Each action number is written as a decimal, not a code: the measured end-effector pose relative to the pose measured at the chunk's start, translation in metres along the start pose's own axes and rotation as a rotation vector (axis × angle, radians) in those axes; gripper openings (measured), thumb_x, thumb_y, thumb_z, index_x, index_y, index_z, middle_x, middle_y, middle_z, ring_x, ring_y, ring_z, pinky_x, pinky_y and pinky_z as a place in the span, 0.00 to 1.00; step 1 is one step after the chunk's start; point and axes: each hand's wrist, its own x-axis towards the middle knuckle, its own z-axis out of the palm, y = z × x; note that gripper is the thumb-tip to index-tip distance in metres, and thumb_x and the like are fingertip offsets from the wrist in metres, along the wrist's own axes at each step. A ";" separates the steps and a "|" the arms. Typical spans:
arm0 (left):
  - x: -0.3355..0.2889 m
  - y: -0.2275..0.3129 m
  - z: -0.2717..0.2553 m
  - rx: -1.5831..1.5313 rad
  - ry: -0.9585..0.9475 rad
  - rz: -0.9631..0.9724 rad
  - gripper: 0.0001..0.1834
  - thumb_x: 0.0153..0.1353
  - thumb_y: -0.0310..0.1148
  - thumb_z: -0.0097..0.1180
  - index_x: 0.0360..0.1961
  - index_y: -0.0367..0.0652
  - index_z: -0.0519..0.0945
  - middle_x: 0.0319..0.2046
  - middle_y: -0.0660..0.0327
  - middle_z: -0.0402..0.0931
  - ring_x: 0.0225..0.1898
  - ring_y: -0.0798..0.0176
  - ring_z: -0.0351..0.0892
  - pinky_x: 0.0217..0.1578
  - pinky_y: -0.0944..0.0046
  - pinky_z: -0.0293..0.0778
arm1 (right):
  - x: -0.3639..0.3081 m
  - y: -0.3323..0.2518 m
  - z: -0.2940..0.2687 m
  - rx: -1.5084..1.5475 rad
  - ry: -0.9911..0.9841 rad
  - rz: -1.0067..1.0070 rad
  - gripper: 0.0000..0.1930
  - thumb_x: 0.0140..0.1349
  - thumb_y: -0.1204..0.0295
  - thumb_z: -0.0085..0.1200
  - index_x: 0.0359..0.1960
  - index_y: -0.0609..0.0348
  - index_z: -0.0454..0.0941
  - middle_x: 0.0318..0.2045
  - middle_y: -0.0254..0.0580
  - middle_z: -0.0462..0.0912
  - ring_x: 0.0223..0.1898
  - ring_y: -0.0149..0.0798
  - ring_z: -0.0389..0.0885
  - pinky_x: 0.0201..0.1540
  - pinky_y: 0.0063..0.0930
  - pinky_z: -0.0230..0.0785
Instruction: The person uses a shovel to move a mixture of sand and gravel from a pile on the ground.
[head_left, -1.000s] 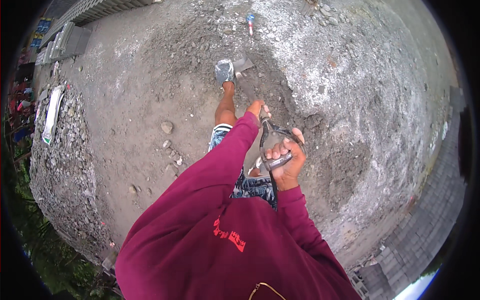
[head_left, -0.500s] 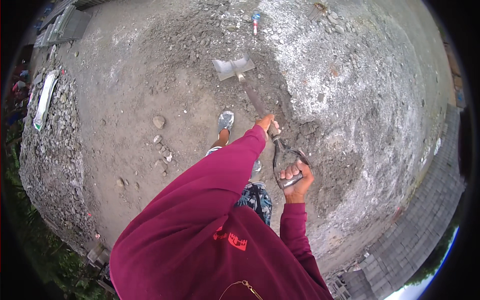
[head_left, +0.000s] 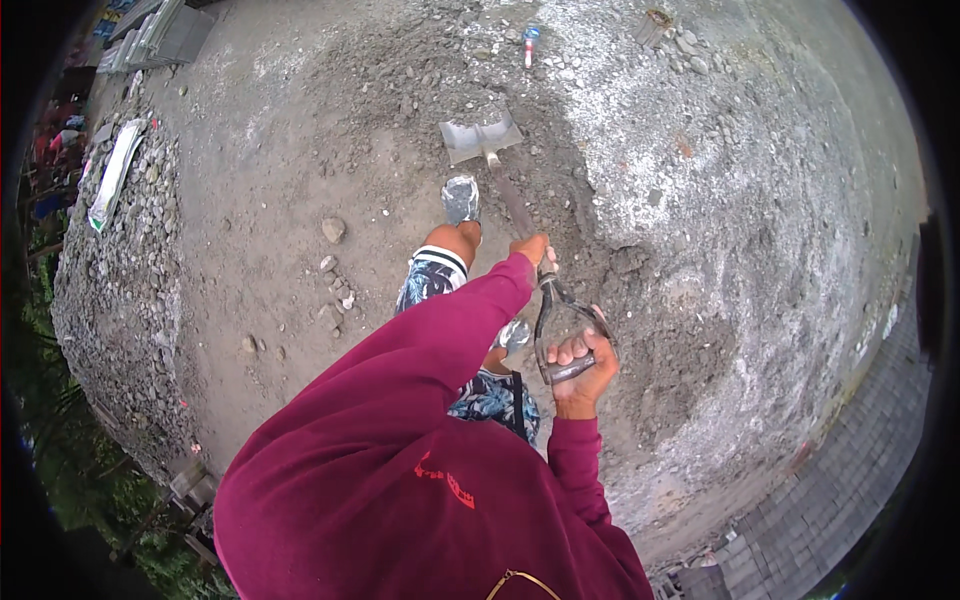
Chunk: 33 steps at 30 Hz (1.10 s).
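Note:
A shovel [head_left: 513,207] with a grey metal blade and brown shaft slants away from me. My left hand [head_left: 534,250] is wrapped round the lower part of the shaft, just ahead of the forked handle. My right hand [head_left: 586,366] grips the crossbar of the D-shaped handle, its fingers curled over it. The blade lies at or just above the loose dark soil [head_left: 420,105], and I cannot tell if it touches. Little or nothing shows on the blade.
My left shoe [head_left: 461,200] stands just behind the blade. Pale powdery gravel [head_left: 670,130] spreads to the right. Stones [head_left: 333,230] lie at left, near a gravel heap [head_left: 120,290] bearing a long white bag [head_left: 116,175]. A small blue-and-red item [head_left: 529,47] lies ahead; stacked grey blocks [head_left: 155,38] stand far left.
My left foot has stepped forward toward the blade, and its leg now shows more. The view has shifted slightly. Both hands keep their hold on the shovel.

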 end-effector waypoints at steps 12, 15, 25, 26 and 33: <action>0.087 0.067 0.047 -0.154 -0.120 0.081 0.05 0.47 0.31 0.50 0.22 0.40 0.72 0.17 0.56 0.70 0.15 0.55 0.69 0.16 0.56 0.70 | 0.099 -0.022 0.034 -0.127 -0.177 -0.052 0.25 0.54 0.76 0.45 0.56 0.58 0.65 0.12 0.32 0.62 0.11 0.35 0.65 0.19 0.37 0.66; 0.078 0.047 0.008 -0.039 -0.048 0.052 0.07 0.48 0.32 0.51 0.24 0.39 0.72 0.17 0.57 0.70 0.15 0.58 0.69 0.15 0.57 0.70 | 0.085 0.004 0.031 0.009 -0.095 0.024 0.26 0.53 0.76 0.46 0.58 0.56 0.63 0.13 0.33 0.63 0.12 0.35 0.66 0.21 0.37 0.66; 0.041 0.127 0.021 0.014 -0.003 -0.002 0.09 0.50 0.33 0.52 0.28 0.38 0.73 0.17 0.57 0.70 0.15 0.58 0.70 0.16 0.58 0.71 | 0.072 0.006 0.111 0.073 -0.215 -0.137 0.28 0.54 0.76 0.46 0.60 0.58 0.59 0.14 0.35 0.64 0.11 0.34 0.65 0.17 0.36 0.66; 0.070 0.142 0.022 0.025 -0.041 -0.020 0.09 0.50 0.33 0.51 0.30 0.38 0.73 0.18 0.56 0.71 0.17 0.57 0.71 0.17 0.57 0.71 | 0.101 0.015 0.117 0.091 -0.185 -0.126 0.27 0.54 0.77 0.46 0.59 0.58 0.60 0.14 0.35 0.64 0.11 0.34 0.65 0.16 0.36 0.66; 0.252 0.270 0.029 0.103 -0.221 0.099 0.11 0.53 0.35 0.47 0.33 0.39 0.71 0.20 0.55 0.70 0.18 0.54 0.72 0.18 0.55 0.72 | 0.259 0.042 0.185 0.003 -0.202 -0.098 0.25 0.52 0.81 0.47 0.55 0.58 0.64 0.13 0.35 0.64 0.10 0.32 0.65 0.15 0.34 0.64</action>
